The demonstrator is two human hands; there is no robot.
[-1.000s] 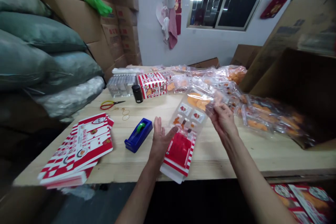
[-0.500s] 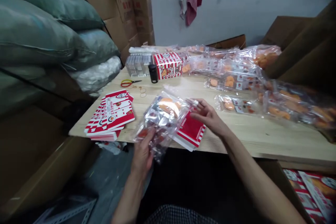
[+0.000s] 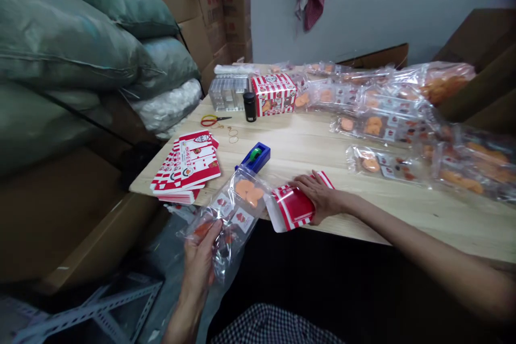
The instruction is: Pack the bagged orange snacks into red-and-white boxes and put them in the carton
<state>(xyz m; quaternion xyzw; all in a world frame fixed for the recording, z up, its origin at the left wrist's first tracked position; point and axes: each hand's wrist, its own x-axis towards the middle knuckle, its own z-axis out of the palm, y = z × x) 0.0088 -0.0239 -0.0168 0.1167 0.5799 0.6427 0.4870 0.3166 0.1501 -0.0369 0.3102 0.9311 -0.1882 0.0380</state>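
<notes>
far left, a fanned stack of red-and-white printed cardboard blanks [image 3: 197,164] sits on the pale wooden table [image 3: 306,140], and here's the left hand [image 3: 198,260]: thumb on top, fingers underneath, pinching the near end of a long clear plastic bag [image 3: 231,208]. inside that bag, rounded orange pieces [image 3: 249,192] fill the far end, small white picture cards [image 3: 243,219] take the middle, and reddish contents, blurred by glare, lie by the thumb. its long axis slants from the hand at lower left up to the right, the far end close to the blue tape dispenser [image 3: 258,157] with its green core.

now across to the red cardboard carton with white-striped edges [image 3: 296,204], at the table's near edge! its white-lined, flapped end faces left, towards the bag; its long axis runs left to right, rising slightly. the right hand [image 3: 318,199] grips the right half, fingers slightly parted and bent over the upper face, thumb hard to make out. what's in the carton, i can't tell.

further right, flat clear plastic packets [image 3: 387,164] lie spread over the table, more orange pieces and cards showing through.
</notes>
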